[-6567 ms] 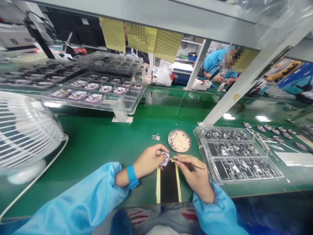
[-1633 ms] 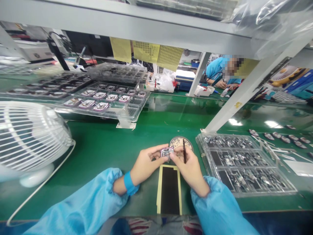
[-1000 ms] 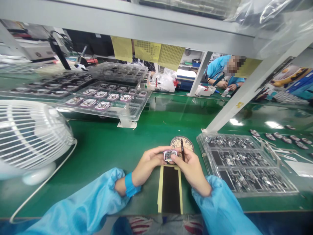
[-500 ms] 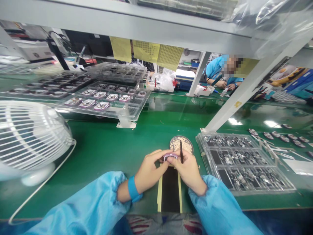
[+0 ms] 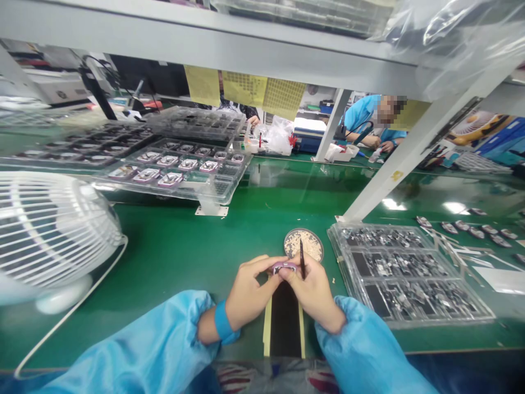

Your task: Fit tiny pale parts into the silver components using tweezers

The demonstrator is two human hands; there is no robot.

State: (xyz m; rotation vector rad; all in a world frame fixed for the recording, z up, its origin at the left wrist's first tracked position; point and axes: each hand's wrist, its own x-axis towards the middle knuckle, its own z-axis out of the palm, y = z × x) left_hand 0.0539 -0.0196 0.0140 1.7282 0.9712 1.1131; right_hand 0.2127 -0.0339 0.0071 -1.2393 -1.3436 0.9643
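Observation:
Between my two hands is a small purple-rimmed housing (image 5: pixel 284 266), its inside hidden in part by the thumbs. My left hand (image 5: pixel 251 287) pinches its left end. On the right end, my right hand (image 5: pixel 312 287) presses with thumb and fingers. A thin dark tool, probably tweezers (image 5: pixel 302 257), stands upright in the right hand as well. Just beyond the fingers lies a round dish (image 5: pixel 304 244) of small pale pieces. Beneath the hands, a black mat strip (image 5: pixel 285 323) with yellow edges runs toward me.
A clear tray (image 5: pixel 414 273) of small metallic parts lies to the right, with several loose housings (image 5: pixel 476 232) beyond. At left stand a white fan (image 5: pixel 57 230) and a tray (image 5: pixel 184 189) of similar housings. A shelf post (image 5: pixel 389 169) rises behind. Across the bench a person (image 5: pixel 365 117) works.
The housing is tilted slightly, so more of its purple rim shows between my fingers. Both hands stay in nearly the same place and keep their grip.

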